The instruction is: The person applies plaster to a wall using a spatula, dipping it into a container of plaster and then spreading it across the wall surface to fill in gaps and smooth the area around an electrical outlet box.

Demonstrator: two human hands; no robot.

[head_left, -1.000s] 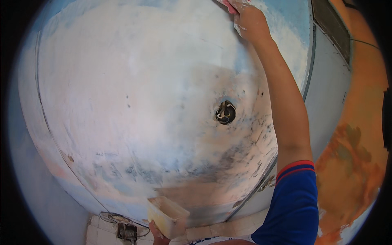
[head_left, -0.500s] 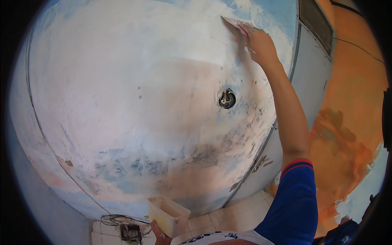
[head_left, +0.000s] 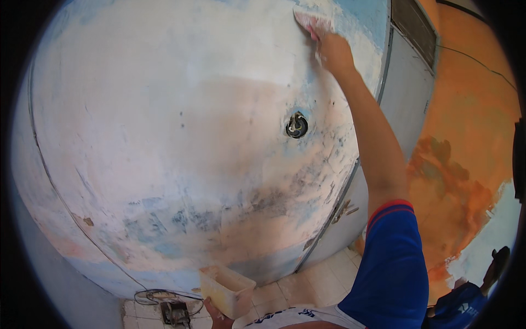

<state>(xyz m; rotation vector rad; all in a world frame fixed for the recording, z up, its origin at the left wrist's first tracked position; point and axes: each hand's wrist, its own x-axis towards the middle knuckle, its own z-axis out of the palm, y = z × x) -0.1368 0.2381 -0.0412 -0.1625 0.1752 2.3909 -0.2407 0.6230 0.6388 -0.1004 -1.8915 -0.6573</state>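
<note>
Up at the top of the wall (head_left: 126,109), my right hand (head_left: 333,50) is closed round a putty knife (head_left: 308,22). Its wide blade lies against the wall, where white filler is smeared over blue paint. Low down, my left hand (head_left: 217,317) grips a pale rectangular plastic tub (head_left: 226,289) by its side and base. The tub's inner walls are streaked with filler; I cannot see how much lies at its bottom. Below the knife, a round hole (head_left: 297,125) with wires inside is set in the wall.
A grey door (head_left: 402,93) with a handle (head_left: 344,211) stands right of the wall, beside an orange wall (head_left: 466,109). A cable (head_left: 49,170) runs down the left, ending in a coil near a dark box (head_left: 174,312) on the tiled floor (head_left: 312,289). Another person (head_left: 468,304) is at the lower right.
My right hand and the putty knife have shifted slightly up and left, and the blade has turned to show its face more. The other person has come further into view. My left hand still holds the tub.
</note>
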